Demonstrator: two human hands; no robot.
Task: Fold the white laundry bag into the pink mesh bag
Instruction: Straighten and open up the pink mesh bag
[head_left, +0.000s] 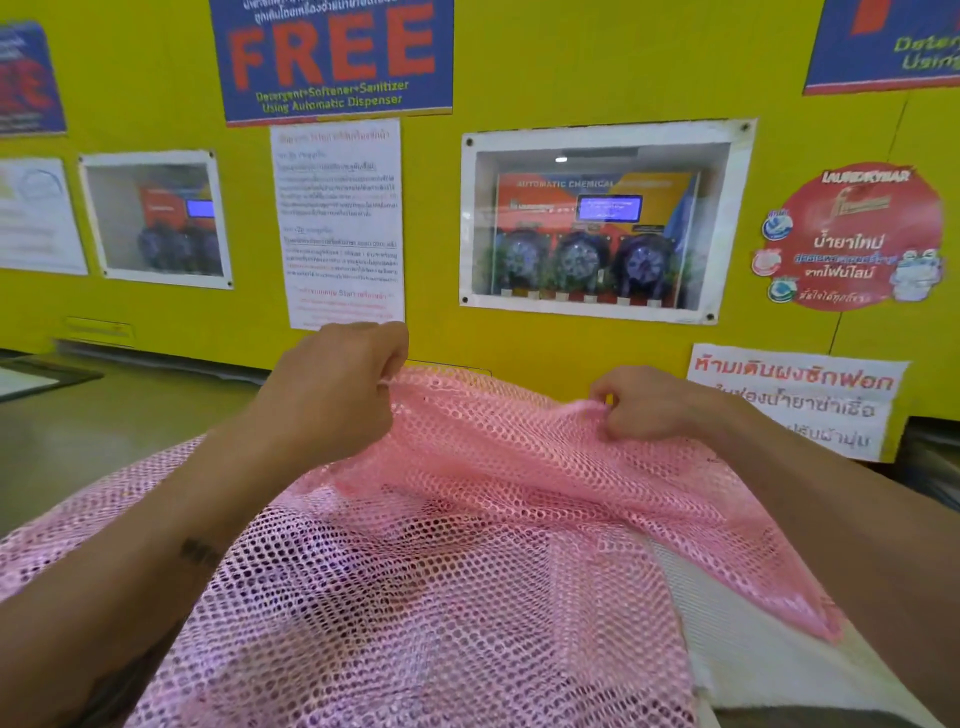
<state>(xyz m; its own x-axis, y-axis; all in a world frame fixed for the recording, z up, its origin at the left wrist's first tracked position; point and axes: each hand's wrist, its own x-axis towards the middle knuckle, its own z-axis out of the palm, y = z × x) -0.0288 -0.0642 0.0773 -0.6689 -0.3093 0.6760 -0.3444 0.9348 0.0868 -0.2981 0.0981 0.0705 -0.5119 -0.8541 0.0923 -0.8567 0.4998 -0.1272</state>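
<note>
The pink mesh bag (457, 519) spreads wide across the lower part of the view, draped toward me. My left hand (337, 384) pinches its far edge at the upper left, fingers closed on the mesh. My right hand (644, 402) grips the same far edge further right and lifts it a little. The white laundry bag (748, 639) lies under the pink mesh at the lower right, only a pale strip of it showing past the pink edge. Dark shapes show through the mesh near the middle.
A yellow wall (519, 62) with posters and paper notices stands close behind the bag. A framed window (602, 218) in it shows a chemical dispenser with a blue screen. A grey counter top (104, 415) extends to the left.
</note>
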